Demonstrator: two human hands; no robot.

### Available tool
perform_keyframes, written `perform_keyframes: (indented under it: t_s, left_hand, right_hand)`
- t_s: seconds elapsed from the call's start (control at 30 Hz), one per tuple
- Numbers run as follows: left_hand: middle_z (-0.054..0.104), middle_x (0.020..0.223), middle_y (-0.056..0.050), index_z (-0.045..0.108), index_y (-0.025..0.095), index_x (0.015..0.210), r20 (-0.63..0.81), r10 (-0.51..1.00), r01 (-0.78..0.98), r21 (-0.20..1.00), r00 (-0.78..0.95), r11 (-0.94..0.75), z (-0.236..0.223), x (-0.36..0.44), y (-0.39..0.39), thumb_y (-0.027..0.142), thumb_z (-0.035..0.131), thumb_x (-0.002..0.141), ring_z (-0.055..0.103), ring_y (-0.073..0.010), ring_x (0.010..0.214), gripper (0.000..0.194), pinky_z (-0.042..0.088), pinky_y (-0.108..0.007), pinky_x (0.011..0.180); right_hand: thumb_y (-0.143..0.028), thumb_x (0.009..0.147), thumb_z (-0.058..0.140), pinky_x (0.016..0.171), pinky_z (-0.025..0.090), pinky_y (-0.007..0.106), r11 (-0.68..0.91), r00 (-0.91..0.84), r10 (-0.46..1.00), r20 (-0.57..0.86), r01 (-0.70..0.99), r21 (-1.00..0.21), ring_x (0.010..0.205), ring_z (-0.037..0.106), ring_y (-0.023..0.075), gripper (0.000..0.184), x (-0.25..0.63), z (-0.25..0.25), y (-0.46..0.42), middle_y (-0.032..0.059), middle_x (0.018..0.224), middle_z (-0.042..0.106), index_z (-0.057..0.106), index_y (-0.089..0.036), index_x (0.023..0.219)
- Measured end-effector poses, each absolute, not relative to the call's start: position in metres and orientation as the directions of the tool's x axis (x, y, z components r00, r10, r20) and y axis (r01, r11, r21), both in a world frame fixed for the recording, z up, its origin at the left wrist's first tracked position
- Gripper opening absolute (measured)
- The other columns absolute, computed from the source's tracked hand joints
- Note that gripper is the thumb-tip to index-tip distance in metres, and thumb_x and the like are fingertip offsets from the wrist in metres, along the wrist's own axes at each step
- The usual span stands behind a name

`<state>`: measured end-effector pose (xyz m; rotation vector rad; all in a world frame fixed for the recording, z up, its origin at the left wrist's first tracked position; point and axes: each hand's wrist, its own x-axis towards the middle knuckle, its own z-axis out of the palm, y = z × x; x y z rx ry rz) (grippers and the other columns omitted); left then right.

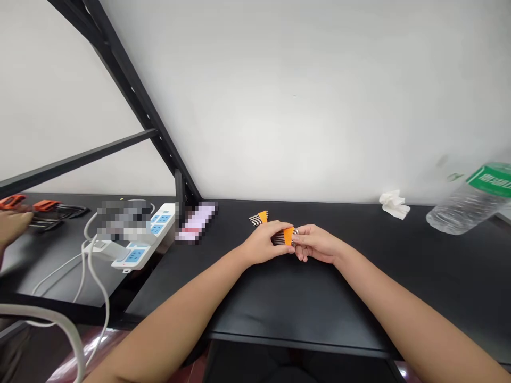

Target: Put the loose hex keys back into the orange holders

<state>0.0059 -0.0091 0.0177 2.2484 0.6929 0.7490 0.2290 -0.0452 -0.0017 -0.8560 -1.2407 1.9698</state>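
My left hand (264,243) and my right hand (318,244) meet over the black table (419,266), near its middle. Both are closed on a small set of dark metal keys in an orange holder (286,235), pinched between their fingertips. A second orange holder with dark keys (259,218) lies on the table just behind my left hand, untouched.
A crumpled white tissue (394,205) and a lying clear plastic bottle with a green label (469,199) sit at the back right. A white power strip (146,239) with cables lies left. Another person's hand (11,226) is near orange-handled tools (46,206) at far left.
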Motion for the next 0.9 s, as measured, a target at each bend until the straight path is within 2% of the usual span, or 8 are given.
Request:
perform_keyframes:
  t_s: [0.1, 0.23, 0.47, 0.7, 0.9]
  left_hand:
    - [0.074, 0.114, -0.008, 0.070, 0.021, 0.119, 0.271, 0.687, 0.240, 0.800, 0.674, -0.551, 0.0164, 0.0076, -0.0096, 0.042, 0.084, 0.078, 0.069, -0.0225, 0.104, 0.048, 0.054, -0.037, 0.097]
    - [0.074, 0.113, -0.009, 0.069, 0.018, 0.116, 0.146, 0.735, 0.187, 0.918, 0.662, -0.351, 0.0122, 0.0098, -0.0090, 0.040, 0.086, 0.076, 0.071, -0.0212, 0.101, 0.049, 0.057, -0.035, 0.093]
    - [0.073, 0.114, -0.010, 0.067, 0.017, 0.117, 0.074, 0.752, 0.157, 0.960, 0.655, -0.231, 0.0136, 0.0087, -0.0112, 0.038, 0.089, 0.072, 0.071, -0.0232, 0.105, 0.055, 0.057, -0.041, 0.097]
    - [0.074, 0.108, -0.010, 0.068, 0.016, 0.114, 0.135, 0.739, 0.120, 0.952, 0.660, -0.281, 0.0148, 0.0096, -0.0142, 0.036, 0.089, 0.072, 0.071, -0.0215, 0.099, 0.050, 0.057, -0.037, 0.093]
    - [0.075, 0.107, -0.008, 0.071, 0.017, 0.112, 0.174, 0.746, 0.250, 0.873, 0.643, -0.419, 0.0141, 0.0060, -0.0120, 0.040, 0.088, 0.072, 0.070, -0.0210, 0.095, 0.050, 0.056, -0.034, 0.087]
  right_hand:
    - [-0.047, 0.084, 0.081, 0.048, 0.050, 0.019, -0.361, -0.578, 0.793, -0.193, -0.190, -0.913, 0.049, 0.060, 0.0087, 0.038, 0.2280, -0.0017, -0.0455, 0.0026, 0.067, 0.067, 0.070, -0.011, 0.082]
    - [-0.044, 0.081, 0.083, 0.040, 0.037, 0.019, -0.365, -0.567, 0.803, -0.185, -0.222, -0.904, 0.041, 0.051, 0.0069, 0.038, 0.2252, -0.0030, -0.0455, -0.0035, 0.059, 0.056, 0.063, -0.014, 0.072]
    - [-0.037, 0.080, 0.085, 0.041, 0.039, 0.019, -0.334, -0.548, 0.815, -0.188, -0.181, -0.925, 0.043, 0.053, 0.0078, 0.032, 0.2265, -0.0020, -0.0476, -0.0030, 0.058, 0.057, 0.065, -0.013, 0.074]
    - [-0.036, 0.081, 0.084, 0.041, 0.044, 0.020, -0.329, -0.580, 0.800, -0.154, -0.208, -0.921, 0.043, 0.054, 0.0085, 0.031, 0.2298, 0.0004, -0.0494, -0.0026, 0.059, 0.059, 0.065, -0.013, 0.075]
    - [-0.041, 0.081, 0.085, 0.051, 0.055, 0.022, -0.324, -0.559, 0.799, -0.221, -0.091, -0.942, 0.054, 0.065, 0.0121, 0.034, 0.2334, 0.0027, -0.0500, 0.0027, 0.069, 0.067, 0.070, -0.011, 0.080]
